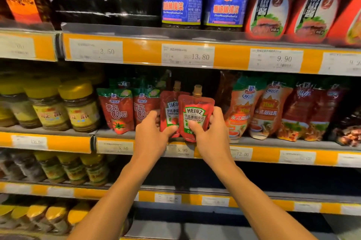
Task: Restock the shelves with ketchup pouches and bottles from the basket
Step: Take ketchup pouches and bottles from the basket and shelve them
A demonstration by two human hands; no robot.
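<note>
1. Stood at far left of the middle shelf point(58, 129): yellow-lidded jars point(80, 105) in a row, upright, touching one another.
2. Leaned just right of the jars: two red tomato sauce pouches point(117, 110) with green tops, side by side at the shelf's front edge.
3. Reached up from below: left hand point(152, 132), fingers curled behind the lower edge of the rear Heinz ketchup pouch point(169, 110), thumb pressed on its front near the bottom — grasping it.
4. Stood upright on the shelf: that rear Heinz ketchup pouch, tan cap on top, partly overlapped by the pouch in front.
5. Held a little forward and right: front Heinz ketchup pouch point(195, 114), upright, tan cap up, its bottom at the shelf lip, above the 5.90 price tag point(182, 150).
6. Gripped the front pouch: right hand point(211, 132), thumb on the label's lower part, fingers wrapped round its right edge.
7. Leaned to the right of the hands: orange-and-green sauce pouches point(242, 108), then darker red ones farther right.
8. Sat on the shelf above: two blue-labelled jars point(182, 5) and, right of them, red squeeze bottles point(269, 9).
</note>
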